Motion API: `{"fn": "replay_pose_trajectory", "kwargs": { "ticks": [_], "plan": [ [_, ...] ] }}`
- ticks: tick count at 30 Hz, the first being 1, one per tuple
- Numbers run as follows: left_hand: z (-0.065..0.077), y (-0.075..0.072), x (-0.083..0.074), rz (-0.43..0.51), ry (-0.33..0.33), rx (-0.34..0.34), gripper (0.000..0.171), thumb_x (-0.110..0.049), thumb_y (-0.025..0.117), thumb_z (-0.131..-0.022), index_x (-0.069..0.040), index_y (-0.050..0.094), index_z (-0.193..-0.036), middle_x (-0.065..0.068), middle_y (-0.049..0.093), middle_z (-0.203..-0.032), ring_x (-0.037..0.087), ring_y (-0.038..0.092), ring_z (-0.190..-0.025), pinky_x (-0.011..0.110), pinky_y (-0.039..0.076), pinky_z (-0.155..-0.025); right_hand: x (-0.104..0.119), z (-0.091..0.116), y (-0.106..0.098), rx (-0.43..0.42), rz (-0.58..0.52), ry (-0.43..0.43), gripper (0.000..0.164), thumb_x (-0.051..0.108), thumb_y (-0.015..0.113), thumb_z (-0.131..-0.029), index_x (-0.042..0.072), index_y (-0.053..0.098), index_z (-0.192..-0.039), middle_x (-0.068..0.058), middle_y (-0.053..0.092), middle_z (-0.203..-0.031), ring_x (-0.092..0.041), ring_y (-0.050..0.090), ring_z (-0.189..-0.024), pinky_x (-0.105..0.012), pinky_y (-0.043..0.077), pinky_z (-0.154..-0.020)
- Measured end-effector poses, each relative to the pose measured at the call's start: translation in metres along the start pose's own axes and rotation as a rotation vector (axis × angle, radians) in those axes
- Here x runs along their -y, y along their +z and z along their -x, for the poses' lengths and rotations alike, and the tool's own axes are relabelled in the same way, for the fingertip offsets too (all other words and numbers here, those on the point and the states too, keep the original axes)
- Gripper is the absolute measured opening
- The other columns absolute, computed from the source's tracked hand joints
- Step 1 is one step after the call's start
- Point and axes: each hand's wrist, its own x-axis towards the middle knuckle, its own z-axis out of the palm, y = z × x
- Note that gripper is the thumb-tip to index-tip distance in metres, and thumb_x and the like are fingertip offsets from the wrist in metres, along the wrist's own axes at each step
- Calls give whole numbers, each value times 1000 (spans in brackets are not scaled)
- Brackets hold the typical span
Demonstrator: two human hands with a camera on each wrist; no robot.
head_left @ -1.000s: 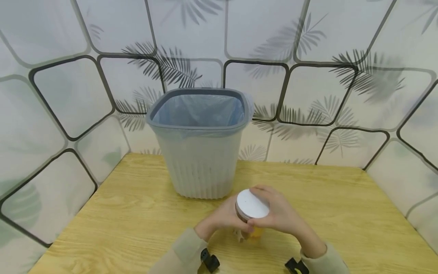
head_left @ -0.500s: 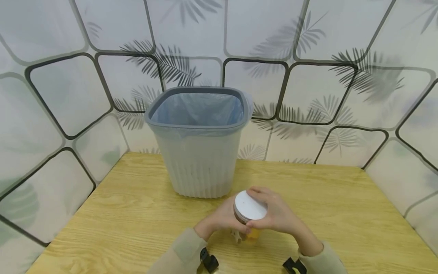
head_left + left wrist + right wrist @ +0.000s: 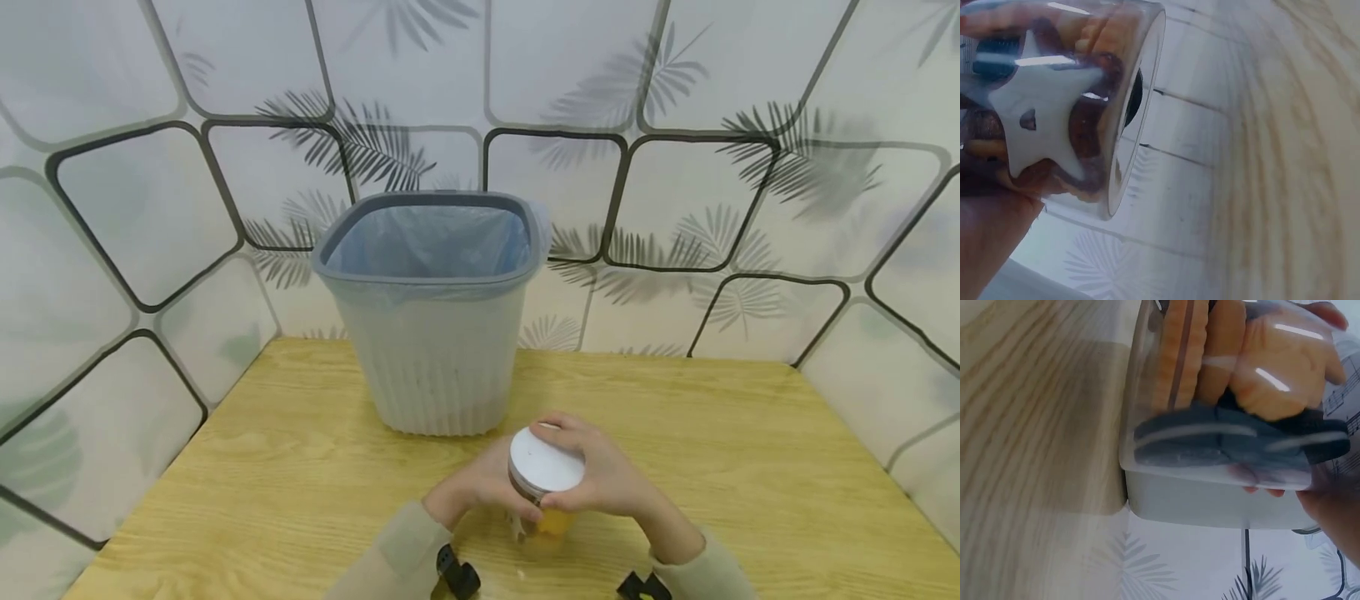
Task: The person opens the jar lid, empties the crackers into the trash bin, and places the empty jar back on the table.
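A clear jar (image 3: 1142,59) with a round white lid (image 3: 546,460) stands between my two hands, upright and close over the tabletop. Inside it the wrist views show a white star (image 3: 1047,115) with a small hole, wavy-edged orange-tan biscuit shapes (image 3: 1282,365) and a dark bluish piece (image 3: 1197,437). My left hand (image 3: 491,482) holds the jar from the left, thumb at the near side just below the lid. With fingers over the far edge and thumb at the near edge, my right hand (image 3: 611,471) grips the lid from the right.
Behind the jar, slightly left, a light grey bin (image 3: 442,358) with a darker rim and a clear liner (image 3: 431,237) stands on the wooden table (image 3: 262,467). Patterned panels (image 3: 558,196) rise along the back and sides. Black straps (image 3: 457,575) circle both wrists.
The jar and both hands have come slightly nearer and left in the head view, which itself shifts a little. My right fingers have shifted a little left along the lid's far edge.
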Motion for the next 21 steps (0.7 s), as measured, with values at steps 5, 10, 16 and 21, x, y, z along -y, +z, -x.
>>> {"fn": "replay_pose_trajectory", "kwargs": {
  "ticks": [5,10,16,21],
  "plan": [
    [0,-3,4,23,35,81,74,21,68,-57,10,33,-123,17,48,-113,9,48,-99,33,38,-89,-1,2,-5,89,-81,-95,74,36,74,-69,-2,47,-125,-14,44,-123,-25,45,-105,-29,44,-78],
    [-5,-5,13,-30,79,101,85,16,73,-56,3,31,-127,15,45,-118,13,45,-105,34,36,-92,-3,3,-14,167,-31,-140,79,40,72,-70,2,39,-132,-18,37,-130,-29,40,-112,-33,42,-83],
    [-5,-1,18,-151,-73,-92,93,3,81,-55,-12,31,-132,6,32,-123,15,39,-108,31,32,-92,-1,5,-24,138,97,-69,85,35,75,-69,0,33,-134,-19,31,-134,-34,33,-118,-47,37,-87],
    [-3,5,20,-259,-200,-222,90,-8,85,-53,-14,37,-130,2,33,-120,14,39,-105,30,34,-89,4,4,-24,61,159,23,80,27,76,-68,-4,37,-130,-20,37,-129,-34,35,-116,-51,37,-86]
  ]
}}
